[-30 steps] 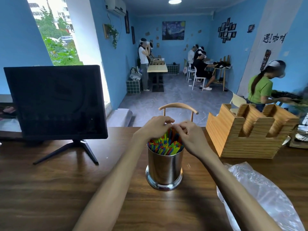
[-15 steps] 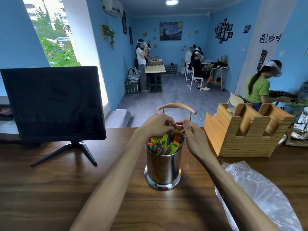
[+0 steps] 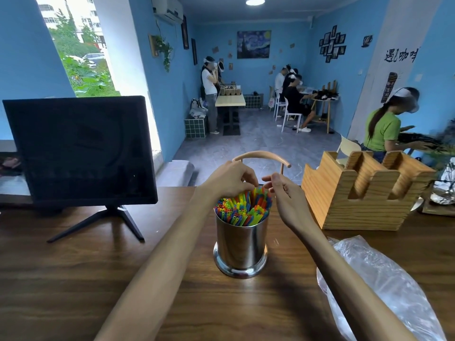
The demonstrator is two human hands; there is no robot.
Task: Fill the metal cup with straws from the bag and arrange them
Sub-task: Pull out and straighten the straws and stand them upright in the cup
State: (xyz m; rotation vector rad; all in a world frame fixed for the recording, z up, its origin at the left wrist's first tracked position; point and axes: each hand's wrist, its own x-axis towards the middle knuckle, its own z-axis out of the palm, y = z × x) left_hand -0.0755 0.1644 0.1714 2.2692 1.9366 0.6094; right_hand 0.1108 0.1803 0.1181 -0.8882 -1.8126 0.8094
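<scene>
Wooden table (image 3: 73,279) spanning the foreground. Dark monitor (image 3: 78,151) on a stand toward the far left edge. Wooden organiser (image 3: 364,193) near the far right edge; crumpled clear plastic bag (image 3: 384,286) at the near right corner. Metal cup (image 3: 241,244) upright at mid-table, packed with coloured straws (image 3: 242,207). Left hand (image 3: 229,179) over the far rim, fingers curled onto the straw tips. Right hand (image 3: 285,195) just beside the cup's right side, fingers loosely bent, holding nothing. Curved chair back (image 3: 261,156) beyond the far edge.
</scene>
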